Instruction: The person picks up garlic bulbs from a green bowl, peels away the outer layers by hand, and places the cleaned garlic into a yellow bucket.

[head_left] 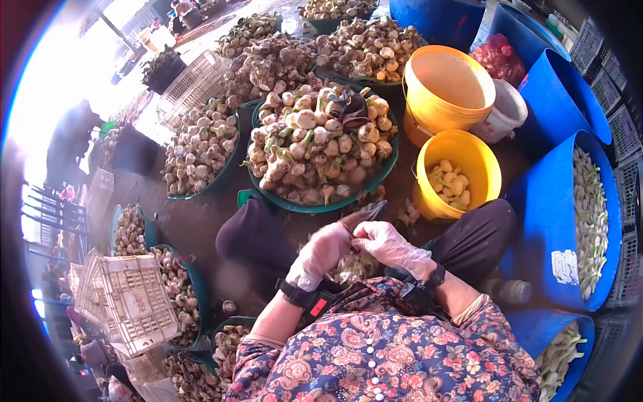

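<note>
My left hand (324, 249), in a clear plastic glove and slightly blurred, is closed round what looks like a knife (367, 214), its dark blade pointing up and right. My right hand (388, 245), gloved too, meets it with fingers pinched together; what they hold is hidden. Pale trimmings (353, 266) lie in my lap beneath both hands. In front stands a green tub (321, 204) heaped with soil-stained, garlic-like bulbs (305, 144), a dark cloth or glove (348, 108) lying on top. To the right, a yellow bucket (494, 164) holds peeled, pale yellow bulbs (449, 185).
Another yellow bucket (439, 63) and a whitish bucket (504, 110) stand behind. Blue barrels (536, 221) line the right side, some holding pale trimmed bulbs or stems (588, 224). More bulb-filled tubs (201, 147) and plastic crates (137, 301) are on the left.
</note>
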### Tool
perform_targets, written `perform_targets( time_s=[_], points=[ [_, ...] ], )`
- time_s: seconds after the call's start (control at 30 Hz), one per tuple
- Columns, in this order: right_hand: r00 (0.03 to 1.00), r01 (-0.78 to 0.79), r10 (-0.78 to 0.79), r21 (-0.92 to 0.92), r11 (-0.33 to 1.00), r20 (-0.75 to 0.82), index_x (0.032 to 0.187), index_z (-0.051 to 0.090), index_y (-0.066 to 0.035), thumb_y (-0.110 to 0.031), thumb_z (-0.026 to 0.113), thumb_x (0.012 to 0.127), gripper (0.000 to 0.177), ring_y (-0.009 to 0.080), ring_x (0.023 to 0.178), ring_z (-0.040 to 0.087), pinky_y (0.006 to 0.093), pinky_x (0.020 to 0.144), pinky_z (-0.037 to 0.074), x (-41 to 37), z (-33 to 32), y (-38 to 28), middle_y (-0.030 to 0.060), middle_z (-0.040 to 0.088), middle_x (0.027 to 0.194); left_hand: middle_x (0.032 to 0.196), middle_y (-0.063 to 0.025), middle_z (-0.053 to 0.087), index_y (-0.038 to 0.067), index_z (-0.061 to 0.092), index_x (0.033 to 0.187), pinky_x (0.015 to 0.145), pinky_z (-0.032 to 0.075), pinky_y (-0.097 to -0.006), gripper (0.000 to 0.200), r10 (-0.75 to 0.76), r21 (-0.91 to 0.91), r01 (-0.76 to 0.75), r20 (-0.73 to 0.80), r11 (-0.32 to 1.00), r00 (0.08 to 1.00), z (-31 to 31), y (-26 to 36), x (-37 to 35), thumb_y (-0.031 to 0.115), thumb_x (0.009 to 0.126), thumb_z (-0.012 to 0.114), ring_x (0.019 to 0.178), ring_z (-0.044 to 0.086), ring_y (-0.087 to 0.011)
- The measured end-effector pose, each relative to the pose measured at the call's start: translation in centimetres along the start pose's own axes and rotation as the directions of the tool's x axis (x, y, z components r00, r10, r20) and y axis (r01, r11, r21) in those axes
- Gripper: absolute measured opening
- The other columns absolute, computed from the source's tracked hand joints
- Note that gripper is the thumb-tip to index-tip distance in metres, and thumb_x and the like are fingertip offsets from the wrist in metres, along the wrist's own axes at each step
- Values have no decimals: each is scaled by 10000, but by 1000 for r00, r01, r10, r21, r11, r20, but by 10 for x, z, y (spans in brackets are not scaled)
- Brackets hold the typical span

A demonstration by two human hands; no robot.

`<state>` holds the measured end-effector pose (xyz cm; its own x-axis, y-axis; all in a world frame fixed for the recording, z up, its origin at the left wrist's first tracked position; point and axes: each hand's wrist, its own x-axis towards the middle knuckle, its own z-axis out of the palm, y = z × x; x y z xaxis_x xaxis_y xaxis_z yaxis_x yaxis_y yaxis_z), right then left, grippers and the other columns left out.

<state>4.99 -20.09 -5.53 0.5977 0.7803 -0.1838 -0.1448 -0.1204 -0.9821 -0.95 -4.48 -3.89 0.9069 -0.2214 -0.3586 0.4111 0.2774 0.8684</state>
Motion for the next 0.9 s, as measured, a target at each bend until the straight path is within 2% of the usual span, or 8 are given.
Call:
perform_targets(
  time_s=[0.1, 0.17, 0.2, 0.3, 0.47, 0.57, 0.67, 0.9],
  points=[
    [996, 25, -22, -41, 999, 91, 875, 582, -14, -67, 607, 869, 59, 69, 728, 516, 236, 656, 433, -7, 4, 0, 3, 589, 747, 1106, -104, 614, 13, 465, 1277, 1040, 295, -366, 489, -6, -485, -37, -87, 873, 996, 11, -3, -1, 279, 866, 475, 1047, 570, -182],
    [997, -78, 71, 192, 978, 41, 882, 575, -22, -95, 595, 886, 75, 65, 710, 513, 228, 643, 431, -7, 3, -1, 0, 578, 736, 955, -57, 648, -4, 538, 1147, 1064, 258, -370, 455, 97, 482, 27, -231, 876, 968, 15, -11, 3, 350, 922, 362, 974, 588, -175],
    [992, -125, 124, 309, 943, 23, 886, 571, -26, -109, 588, 895, 84, 63, 701, 512, 224, 636, 430, -8, 3, -6, -2, 572, 730, 894, -36, 631, 13, 559, 1081, 1031, 289, -351, 493, 141, 579, 38, -261, 815, 955, 18, -21, 7, 422, 920, 336, 910, 582, -168],
    [965, -216, 259, 478, 851, -26, 875, 568, -36, -117, 541, 920, 97, 82, 623, 465, 224, 579, 397, -9, 4, -3, -5, 538, 720, 712, 26, 580, 63, 623, 883, 931, 381, -295, 680, -28, -508, -42, -129, 860, 991, 17, -67, 24, 636, 913, 257, 721, 566, -146],
    [886, -197, 366, 485, 852, -284, 860, 572, -30, -121, 534, 927, 119, 73, 693, 475, 235, 627, 420, -10, 29, 35, -14, 533, 749, 822, -78, 633, -22, 591, 981, 880, 443, -306, 902, -327, -551, 270, -5, 790, 945, -19, -96, 45, 782, 820, 215, 794, 603, -229],
    [912, -156, 259, 314, 937, -318, 862, 570, -28, -145, 535, 933, 141, 67, 702, 446, 230, 630, 408, -8, 31, 56, -25, 523, 759, 1185, -203, 566, -125, 441, 1250, 1041, 328, -349, 1015, -187, -404, 27, -361, 914, 914, -31, -83, 36, 775, 803, 302, 1100, 532, -273],
    [962, -158, 221, 336, 929, -158, 875, 570, -41, -168, 511, 950, 159, 54, 713, 428, 212, 649, 384, -14, 34, 52, -33, 510, 766, 1263, -222, 515, -98, 435, 1270, 1058, 307, -394, 966, -346, -903, -248, -371, 350, 862, 3, -30, 33, 742, 797, 391, 1168, 487, -303],
    [918, -25, 209, 477, 879, -337, 873, 569, -71, -180, 533, 922, 125, 83, 729, 494, 242, 652, 427, 4, 17, 34, -21, 536, 779, 892, 5, 629, 101, 567, 1101, 805, 471, -276, 632, -125, -421, -25, -325, 907, 938, 25, -76, 42, 651, 897, 332, 859, 588, -127]
  ],
)
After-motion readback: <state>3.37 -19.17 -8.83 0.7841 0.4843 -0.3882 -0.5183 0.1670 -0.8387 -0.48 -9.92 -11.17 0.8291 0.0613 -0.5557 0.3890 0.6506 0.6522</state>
